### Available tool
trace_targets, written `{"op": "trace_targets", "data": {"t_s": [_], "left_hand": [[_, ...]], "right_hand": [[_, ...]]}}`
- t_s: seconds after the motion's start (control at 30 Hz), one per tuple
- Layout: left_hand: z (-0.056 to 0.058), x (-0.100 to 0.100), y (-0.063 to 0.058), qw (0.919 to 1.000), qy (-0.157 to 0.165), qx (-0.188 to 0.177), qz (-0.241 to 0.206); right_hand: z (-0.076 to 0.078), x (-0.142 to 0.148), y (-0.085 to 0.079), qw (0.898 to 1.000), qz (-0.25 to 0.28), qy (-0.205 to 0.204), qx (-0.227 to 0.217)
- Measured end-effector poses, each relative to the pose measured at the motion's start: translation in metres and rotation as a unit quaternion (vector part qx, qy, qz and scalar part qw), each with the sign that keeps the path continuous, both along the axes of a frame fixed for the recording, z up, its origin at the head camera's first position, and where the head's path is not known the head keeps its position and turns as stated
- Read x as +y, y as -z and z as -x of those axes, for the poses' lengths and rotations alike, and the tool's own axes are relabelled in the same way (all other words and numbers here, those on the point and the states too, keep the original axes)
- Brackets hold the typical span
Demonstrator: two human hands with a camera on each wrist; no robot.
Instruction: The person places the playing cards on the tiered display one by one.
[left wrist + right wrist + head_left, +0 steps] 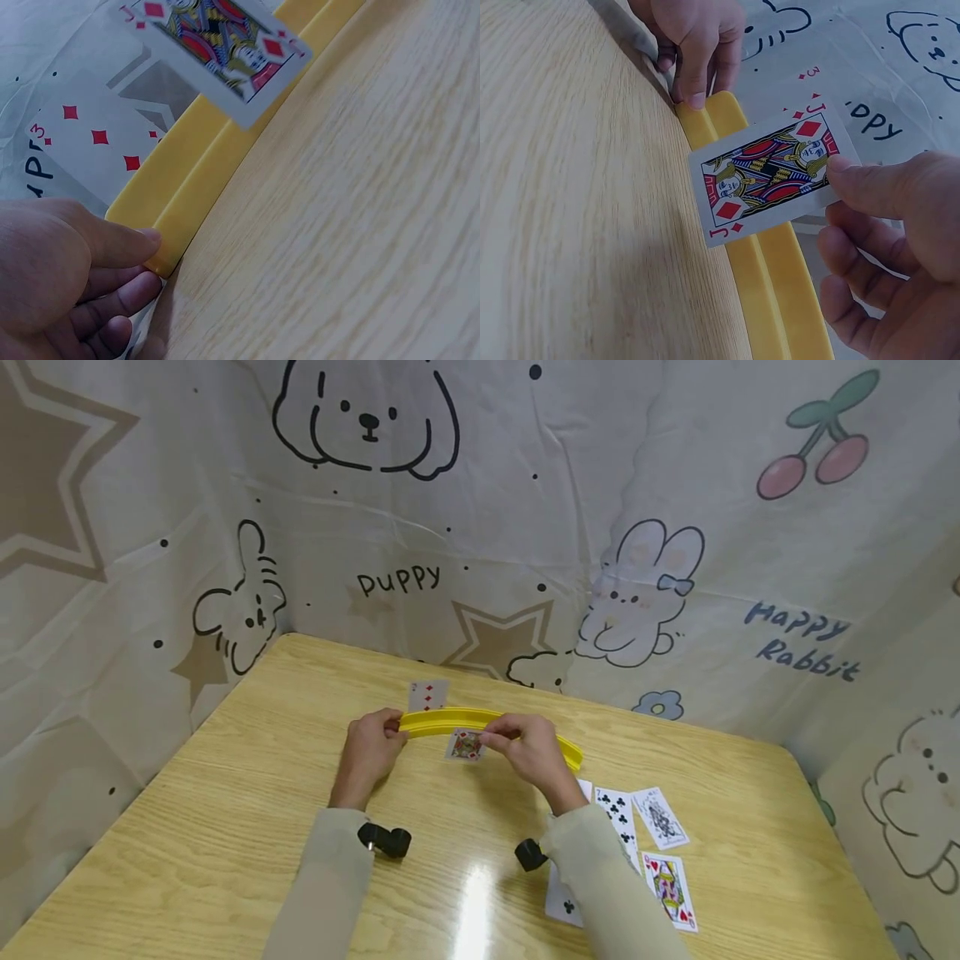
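A curved yellow card holder (438,720) lies across the table in front of the person. At its left end, the left hand (369,750) pinches the holder between thumb and fingers, as the left wrist view shows close up. The three of diamonds (97,139) stands upright in the holder near that hand. Between thumb and fingers, the right hand (531,752) grips the jack of diamonds (769,176) by one edge. The jack's face is towards the person, and it overlaps the holder's near side in both wrist views. Part of the holder is hidden behind the right hand.
Face-up cards lie at the right front: a seven of clubs (615,810), a joker-like card (661,818), a queen of hearts (670,891) and a clubs card (562,902) partly under the right sleeve. A printed cloth (487,527) hangs behind the wooden table (225,827).
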State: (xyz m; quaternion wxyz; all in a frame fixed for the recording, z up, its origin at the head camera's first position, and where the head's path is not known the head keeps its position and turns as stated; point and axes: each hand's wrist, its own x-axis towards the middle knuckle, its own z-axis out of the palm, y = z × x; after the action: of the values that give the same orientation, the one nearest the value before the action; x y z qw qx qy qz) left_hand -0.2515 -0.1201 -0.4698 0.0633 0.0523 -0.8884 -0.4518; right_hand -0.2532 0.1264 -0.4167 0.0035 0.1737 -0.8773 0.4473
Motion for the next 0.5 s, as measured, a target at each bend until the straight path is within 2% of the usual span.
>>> {"op": "trace_targets", "data": {"t_s": [0.5], "left_hand": [[0.002,-0.001,0.003,1.0000,-0.001,0.008,-0.001]], "right_hand": [[0.020,-0.026,-0.007,0.999,-0.017,-0.025,0.012]]}}
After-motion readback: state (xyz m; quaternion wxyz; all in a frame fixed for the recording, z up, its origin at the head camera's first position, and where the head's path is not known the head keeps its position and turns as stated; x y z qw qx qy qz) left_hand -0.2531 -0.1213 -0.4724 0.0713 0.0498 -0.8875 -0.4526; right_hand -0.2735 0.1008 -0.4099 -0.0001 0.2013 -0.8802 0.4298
